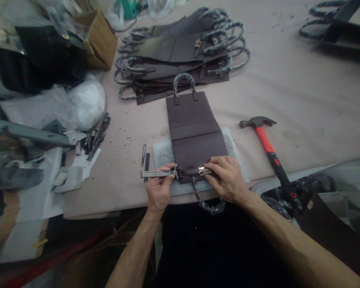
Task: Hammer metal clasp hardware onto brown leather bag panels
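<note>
A dark brown leather bag panel (195, 124) lies unfolded on a pale slab (237, 154), with one wrapped handle at its far end and another hanging toward my body. My left hand (159, 190) pinches a flat metal tool (156, 174) whose right end meets the panel's near left corner. At the near edge, my right hand (226, 178) has thumb and fingers closed on a shiny metal buckle (203, 171) on a narrow strap. Left of the slab lie a thin metal rod (143, 155) and a dark flat bar (147, 160).
Stacked brown panels with wrapped handles (180, 48) lie at the far side. A red and black hammer (268, 148) rests on the right. Plastic bags (87, 100), a cardboard box (100, 40) and dark tools (99, 136) crowd the left. Small studs lie scattered near the slab.
</note>
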Tool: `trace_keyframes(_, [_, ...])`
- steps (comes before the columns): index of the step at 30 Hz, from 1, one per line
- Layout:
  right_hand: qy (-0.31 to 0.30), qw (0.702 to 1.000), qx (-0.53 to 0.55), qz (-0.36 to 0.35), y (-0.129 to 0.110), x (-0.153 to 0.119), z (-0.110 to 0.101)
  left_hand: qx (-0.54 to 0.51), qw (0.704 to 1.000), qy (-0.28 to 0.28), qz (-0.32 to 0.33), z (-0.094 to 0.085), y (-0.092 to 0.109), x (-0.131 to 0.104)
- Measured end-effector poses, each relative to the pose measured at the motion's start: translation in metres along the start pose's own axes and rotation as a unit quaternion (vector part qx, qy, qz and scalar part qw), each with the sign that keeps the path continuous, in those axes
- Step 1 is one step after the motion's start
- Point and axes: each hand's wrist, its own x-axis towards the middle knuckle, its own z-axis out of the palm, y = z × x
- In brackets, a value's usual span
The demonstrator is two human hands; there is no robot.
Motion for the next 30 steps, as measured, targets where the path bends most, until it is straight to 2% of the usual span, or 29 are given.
trace_keyframes(7, [-0.005,1.0,0.004,0.004,0.0014,0.0003,0.0008,0.03,0.999,-0.035,0.009,0.0034,0.0011,0.0033])
trace_keyframes(14, [-0.002,1.0,-0.002,-0.001,0.001,-0.0006,-0.0008,0.065,0.997,-0.044,0.012,0.0037,-0.0031,0.0043])
trace_keyframes(20, [0.001,1.0,-0.007,0.002,0.0016,-0.0018,0.0018,0.117,0.986,-0.091,0.079,0.0093,0.0008,0.0095])
trace_keyframes(30, [0.006,1.0,-0.001,0.002,0.0002,-0.0016,0.001,0.134,0.986,-0.075,0.062,0.0059,0.0011,0.0066])
